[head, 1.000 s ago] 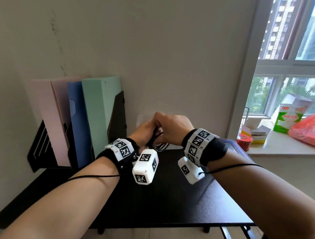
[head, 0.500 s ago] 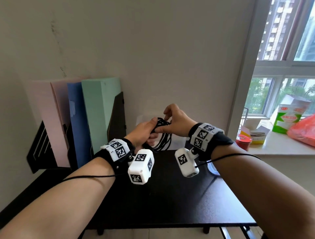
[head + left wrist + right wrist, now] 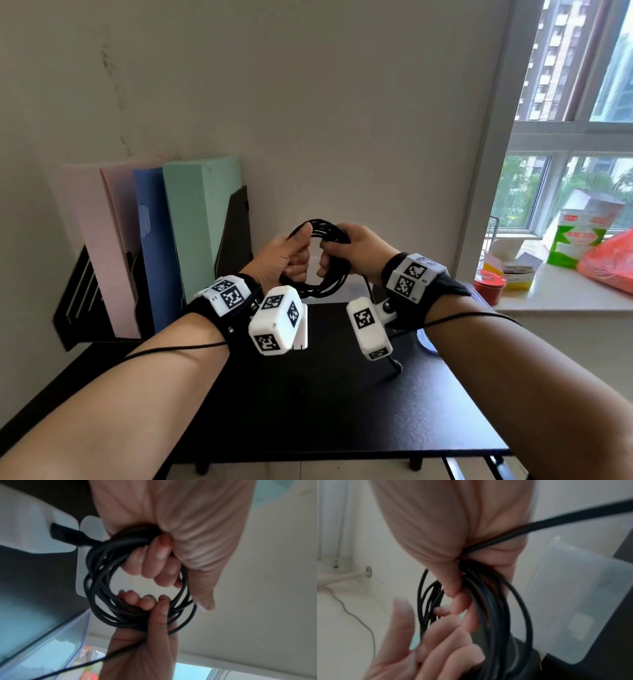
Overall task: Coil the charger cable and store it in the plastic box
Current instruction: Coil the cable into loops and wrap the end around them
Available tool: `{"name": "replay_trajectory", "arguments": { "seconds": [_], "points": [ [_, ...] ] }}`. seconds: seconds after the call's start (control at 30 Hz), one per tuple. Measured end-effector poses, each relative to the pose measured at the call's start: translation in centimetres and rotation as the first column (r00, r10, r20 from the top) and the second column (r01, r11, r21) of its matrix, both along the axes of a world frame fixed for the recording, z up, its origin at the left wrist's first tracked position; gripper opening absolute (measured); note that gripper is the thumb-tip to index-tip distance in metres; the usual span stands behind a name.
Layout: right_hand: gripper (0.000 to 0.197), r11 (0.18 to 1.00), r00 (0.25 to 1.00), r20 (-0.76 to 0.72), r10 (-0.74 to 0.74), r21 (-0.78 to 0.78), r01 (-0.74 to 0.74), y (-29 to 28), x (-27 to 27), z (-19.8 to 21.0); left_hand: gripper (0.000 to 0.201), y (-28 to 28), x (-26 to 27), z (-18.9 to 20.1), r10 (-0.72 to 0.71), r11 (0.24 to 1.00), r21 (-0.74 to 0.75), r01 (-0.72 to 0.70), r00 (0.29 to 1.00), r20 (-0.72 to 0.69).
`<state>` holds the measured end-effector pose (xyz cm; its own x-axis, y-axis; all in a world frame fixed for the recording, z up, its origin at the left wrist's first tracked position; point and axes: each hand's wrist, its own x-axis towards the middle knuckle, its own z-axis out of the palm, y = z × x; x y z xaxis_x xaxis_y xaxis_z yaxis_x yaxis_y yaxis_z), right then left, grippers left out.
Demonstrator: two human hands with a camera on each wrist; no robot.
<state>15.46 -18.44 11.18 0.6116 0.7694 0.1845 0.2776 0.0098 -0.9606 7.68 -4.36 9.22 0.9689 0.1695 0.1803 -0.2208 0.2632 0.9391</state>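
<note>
The black charger cable (image 3: 323, 291) is wound into a round coil, held in the air above the black table (image 3: 308, 411). My left hand (image 3: 287, 257) grips the coil's left side with its fingers curled through the loop (image 3: 154, 563). At the right side, my right hand (image 3: 349, 250) grips the strands, thumb over them (image 3: 159, 609). One loose end (image 3: 395, 365) hangs down below my right wrist. The clear plastic box (image 3: 42, 649) with a blue rim stands at the table's right; in the head view only a sliver (image 3: 424, 342) shows behind my right forearm.
Pink, blue and green folders (image 3: 195, 222) stand in a black rack at the back left. A translucent plastic lid (image 3: 573, 601) lies near the wall behind the coil. The windowsill (image 3: 565, 298) on the right holds a red tin, a green carton and an orange bag.
Both hands have lifted the coil higher and turned it upright. The right hand has moved from the top of the bundle to its right side, and the loop now stands open between the hands.
</note>
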Motion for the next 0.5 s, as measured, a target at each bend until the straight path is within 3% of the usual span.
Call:
{"name": "replay_trajectory", "arguments": {
  "seconds": [0.1, 0.17, 0.27, 0.33, 0.43, 0.5],
  "points": [
    [0.004, 0.995, 0.999, -0.006, -0.049, 0.088, 0.049, 0.6, -0.3, -0.3, 0.018, 0.0, 0.1, 0.1, 0.044, 0.997, 0.061, -0.046, 0.999, 0.025],
    [0.012, 0.987, 0.981, 0.131, -0.143, 0.089, 0.132, 0.9, 0.0, -0.5, 0.014, 0.3, -0.1, 0.5, -0.005, 0.998, 0.069, 0.003, 0.999, 0.036],
    [0.056, 0.988, 0.929, 0.339, -0.147, 0.003, 0.156, 0.7, 0.4, -0.1, 0.018, 0.7, -0.5, 0.8, -0.112, 0.988, 0.103, 0.111, 0.994, 0.006],
    [0.07, 0.991, 0.924, 0.378, -0.061, -0.086, 0.101, 0.4, 0.5, 0.1, 0.016, 0.7, -0.9, 0.9, -0.151, 0.981, 0.121, 0.152, 0.988, -0.015],
    [0.037, 0.991, 0.946, 0.323, 0.021, -0.135, 0.024, 0.4, 0.6, 0.2, 0.014, 0.5, -1.1, 1.1, -0.111, 0.978, 0.174, 0.112, 0.994, -0.014],
    [0.021, 0.988, 0.932, 0.361, -0.013, -0.139, 0.068, 0.3, 0.3, 0.3, 0.018, 0.5, -0.9, 1.0, -0.018, 0.972, 0.236, 0.016, 1.0, 0.003]
  ]
}}
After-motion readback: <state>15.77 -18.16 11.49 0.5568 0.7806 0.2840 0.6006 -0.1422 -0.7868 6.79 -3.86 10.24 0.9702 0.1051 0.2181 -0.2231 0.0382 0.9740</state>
